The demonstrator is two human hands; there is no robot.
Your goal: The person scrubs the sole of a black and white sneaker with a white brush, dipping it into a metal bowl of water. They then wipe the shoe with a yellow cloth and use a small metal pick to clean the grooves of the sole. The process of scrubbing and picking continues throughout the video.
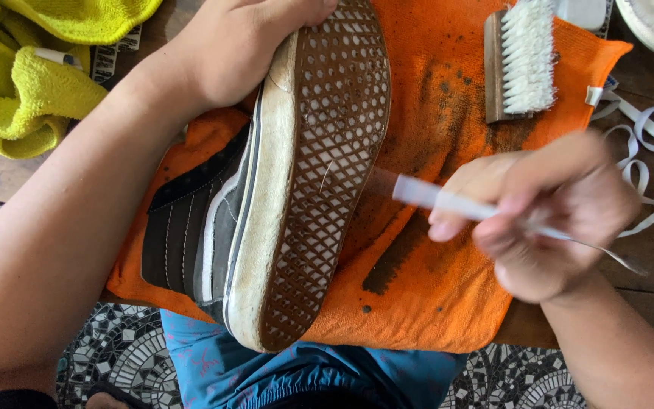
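Wooden boards carry a stained orange cloth (448,295) at frame centre, catching dirt beneath a grey shoe (281,189) tipped sole-up. At upper left, the left hand (244,45) clamps its toe steady. At right, the blurred right hand (546,212) pinches a slim clear-handled tool (433,198) beside the sole.

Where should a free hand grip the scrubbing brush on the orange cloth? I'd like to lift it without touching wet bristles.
Probably by the wooden back of the scrubbing brush, coming from the side nearest the shoe. It lies on its side on the orange cloth, so the wooden block faces the shoe and the white bristles point away.
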